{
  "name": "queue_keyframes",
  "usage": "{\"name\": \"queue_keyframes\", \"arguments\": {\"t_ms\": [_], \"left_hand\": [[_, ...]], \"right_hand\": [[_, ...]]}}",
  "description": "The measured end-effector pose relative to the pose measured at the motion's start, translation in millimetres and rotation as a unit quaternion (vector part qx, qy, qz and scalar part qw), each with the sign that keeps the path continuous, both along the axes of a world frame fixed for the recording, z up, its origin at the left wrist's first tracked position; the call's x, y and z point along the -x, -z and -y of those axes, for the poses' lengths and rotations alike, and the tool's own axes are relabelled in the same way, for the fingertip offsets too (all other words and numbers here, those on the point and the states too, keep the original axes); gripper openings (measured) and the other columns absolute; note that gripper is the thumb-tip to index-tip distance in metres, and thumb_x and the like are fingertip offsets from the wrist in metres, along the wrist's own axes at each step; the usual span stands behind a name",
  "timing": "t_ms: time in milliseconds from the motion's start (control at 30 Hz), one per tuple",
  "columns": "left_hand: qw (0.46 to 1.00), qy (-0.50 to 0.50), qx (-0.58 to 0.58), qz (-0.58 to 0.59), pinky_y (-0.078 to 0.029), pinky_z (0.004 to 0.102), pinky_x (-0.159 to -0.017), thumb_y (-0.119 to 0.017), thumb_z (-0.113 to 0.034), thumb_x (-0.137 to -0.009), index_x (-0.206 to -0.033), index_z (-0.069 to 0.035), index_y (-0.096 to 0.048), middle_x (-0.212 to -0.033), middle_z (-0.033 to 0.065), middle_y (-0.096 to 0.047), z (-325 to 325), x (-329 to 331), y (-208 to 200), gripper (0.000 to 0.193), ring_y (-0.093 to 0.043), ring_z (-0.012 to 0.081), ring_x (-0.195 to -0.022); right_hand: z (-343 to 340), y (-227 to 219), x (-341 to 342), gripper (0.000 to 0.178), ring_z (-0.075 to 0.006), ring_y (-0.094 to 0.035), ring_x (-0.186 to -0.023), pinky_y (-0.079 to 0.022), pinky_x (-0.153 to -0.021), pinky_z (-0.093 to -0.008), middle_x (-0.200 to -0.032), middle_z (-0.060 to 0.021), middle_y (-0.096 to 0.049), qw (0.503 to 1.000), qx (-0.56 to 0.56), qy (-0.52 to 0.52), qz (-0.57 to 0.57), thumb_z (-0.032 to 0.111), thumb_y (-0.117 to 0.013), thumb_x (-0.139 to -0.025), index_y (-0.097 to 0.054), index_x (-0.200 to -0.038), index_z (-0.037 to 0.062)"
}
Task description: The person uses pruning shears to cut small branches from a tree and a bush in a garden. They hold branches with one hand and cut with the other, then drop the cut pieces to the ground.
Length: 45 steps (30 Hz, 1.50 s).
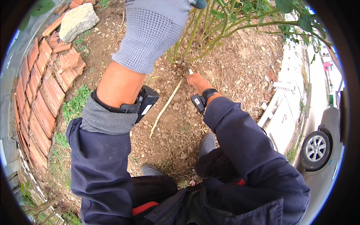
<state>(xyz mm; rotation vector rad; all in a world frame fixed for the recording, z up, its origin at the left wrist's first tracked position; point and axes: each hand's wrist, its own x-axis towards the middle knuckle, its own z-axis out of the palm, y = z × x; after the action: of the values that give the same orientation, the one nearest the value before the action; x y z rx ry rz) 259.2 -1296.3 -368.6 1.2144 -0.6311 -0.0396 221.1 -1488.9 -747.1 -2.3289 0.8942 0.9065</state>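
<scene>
My left hand [155, 33], in a grey knitted glove, reaches forward beside a leafy green shrub [198, 33]. The upper edge cuts off most of its fingers; only a bit of teal fingertip shows, so its grip is hidden. Bare and lower down, my right hand [197, 81] is closed near the base of the shrub's stems. A small white tip [191, 71] juts from its fingers; the rest of that object is hidden. Between my arms a long pale stick [165, 108] lies on the brown soil. Both wrists carry black strapped devices.
Stacked terracotta roof tiles [41, 97] and a pale stone block [78, 21] lie at the left. Green weeds [77, 103] grow beside the tiles. A white low wall [287, 112] runs along the right, with a parked car [326, 150] beyond. My shoes [207, 144] stand on the soil.
</scene>
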Motion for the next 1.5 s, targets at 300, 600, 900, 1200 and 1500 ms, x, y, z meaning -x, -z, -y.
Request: {"name": "queue_keyframes", "arguments": {"t_ms": [300, 600, 900, 1200, 1500], "left_hand": [[0.999, 0.026, 0.032, -0.012, -0.047, 0.0224, -0.058, -0.070, -0.015, -0.090, -0.079, -0.003, -0.065, -0.071, 0.0031, -0.064, 0.5, -2.6, 2.5, 0.017, -0.060, 0.0093, -0.061], [0.999, 0.005, -0.018, -0.032, -0.049, 0.0225, -0.058, -0.071, -0.015, -0.090, -0.079, -0.003, -0.065, -0.071, 0.0035, -0.065, -3.6, -0.4, -2.2, 0.017, -0.061, 0.0103, -0.061], [0.999, 0.032, 0.020, -0.005, -0.049, 0.0226, -0.059, -0.071, -0.016, -0.090, -0.079, -0.003, -0.065, -0.071, 0.0031, -0.065, -3.1, 2.0, 2.0, 0.017, -0.061, 0.0096, -0.062], [0.999, -0.005, -0.041, -0.017, -0.046, 0.0218, -0.058, -0.071, -0.016, -0.090, -0.077, -0.003, -0.066, -0.071, 0.0019, -0.065, -3.5, 5.3, -4.5, 0.019, -0.060, 0.0087, -0.061], [0.998, 0.048, 0.030, 0.003, -0.048, 0.0238, -0.060, -0.070, -0.019, -0.091, -0.075, -0.002, -0.064, -0.070, 0.0024, -0.062, -6.8, 4.4, 2.4, 0.024, -0.059, 0.0096, -0.063]], "right_hand": [[12.8, 65.7, 0.1, 0.019, -0.0399, -0.067, -0.090, -0.056, -0.077, -0.0450, -0.099, -0.0203, -0.070, 0.814, 0.220, -0.485, 0.230, 0.012, -0.058, -0.085, -0.073, -0.091, 0.0000], [-10.3, 55.6, -3.8, 0.035, -0.0414, -0.064, -0.105, -0.050, -0.092, -0.0456, -0.111, -0.0194, -0.069, 0.986, 0.022, 0.037, 0.159, 0.026, -0.053, -0.087, -0.070, -0.108, 0.0034], [-21.2, 8.1, -24.0, 0.028, -0.0415, -0.066, -0.099, -0.055, -0.080, -0.0469, -0.112, -0.0187, -0.069, 0.973, 0.084, -0.198, 0.083, 0.015, -0.054, -0.091, -0.071, -0.109, 0.0017], [-28.7, -32.6, -10.2, 0.033, -0.0384, -0.064, -0.111, -0.053, -0.089, -0.0446, -0.122, -0.0186, -0.065, 0.987, 0.073, -0.122, 0.078, 0.017, -0.051, -0.093, -0.068, -0.116, 0.0018], [-21.8, -25.9, -15.2, 0.029, -0.0389, -0.066, -0.100, -0.055, -0.084, -0.0458, -0.112, -0.0160, -0.069, 0.972, 0.123, -0.193, 0.048, 0.018, -0.048, -0.094, -0.071, -0.105, 0.0038]]}}
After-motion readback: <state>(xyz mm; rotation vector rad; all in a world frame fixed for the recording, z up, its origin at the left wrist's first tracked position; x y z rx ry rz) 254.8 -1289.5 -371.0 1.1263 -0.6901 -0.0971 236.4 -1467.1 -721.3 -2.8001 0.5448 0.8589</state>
